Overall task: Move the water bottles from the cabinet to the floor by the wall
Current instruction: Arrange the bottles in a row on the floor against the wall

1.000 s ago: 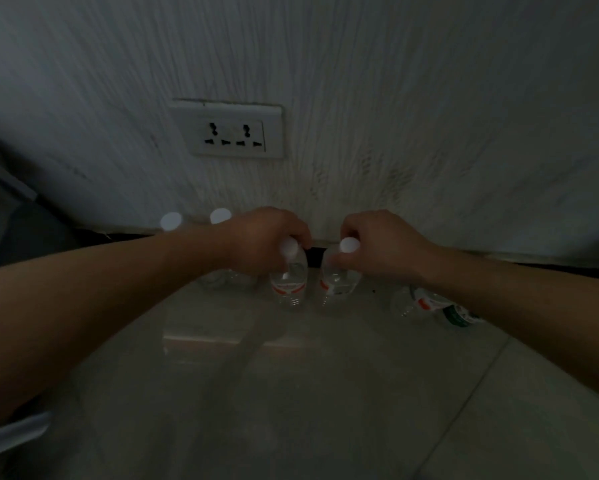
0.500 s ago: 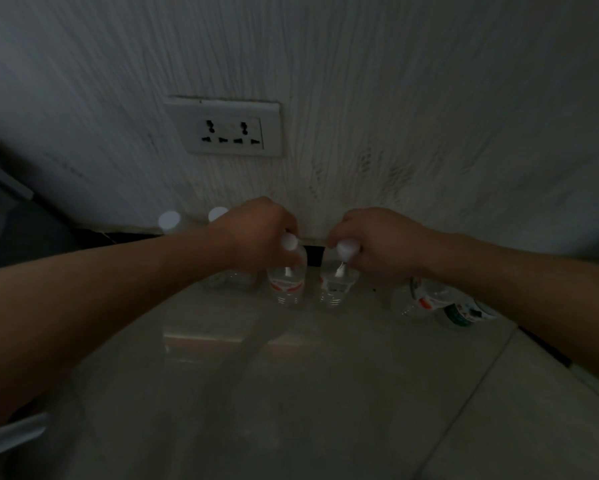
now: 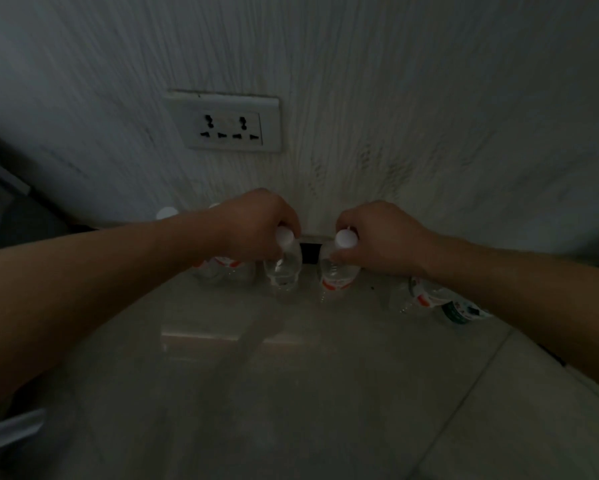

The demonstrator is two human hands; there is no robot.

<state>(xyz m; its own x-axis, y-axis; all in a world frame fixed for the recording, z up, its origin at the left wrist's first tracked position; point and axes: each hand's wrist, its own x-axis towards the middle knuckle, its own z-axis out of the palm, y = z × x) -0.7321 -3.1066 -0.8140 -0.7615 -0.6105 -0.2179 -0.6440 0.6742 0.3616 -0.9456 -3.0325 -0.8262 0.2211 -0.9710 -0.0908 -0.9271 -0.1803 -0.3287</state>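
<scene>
Two clear water bottles with white caps and red labels stand side by side on the floor tiles at the foot of the wall. My left hand grips the neck of the left bottle. My right hand grips the neck of the right bottle. Behind my left forearm two more bottles stand by the wall; the white cap of the farther one shows. Under my right forearm other bottles stand, one with a green label.
A white double socket sits low on the textured wall. A dark gap shows in the skirting between the two held bottles. Glossy floor tiles stretch toward me. A dark object stands at the far left.
Both hands have stayed on the two bottle necks. The two bottles stand a little farther apart than before, and the view has shifted slightly.
</scene>
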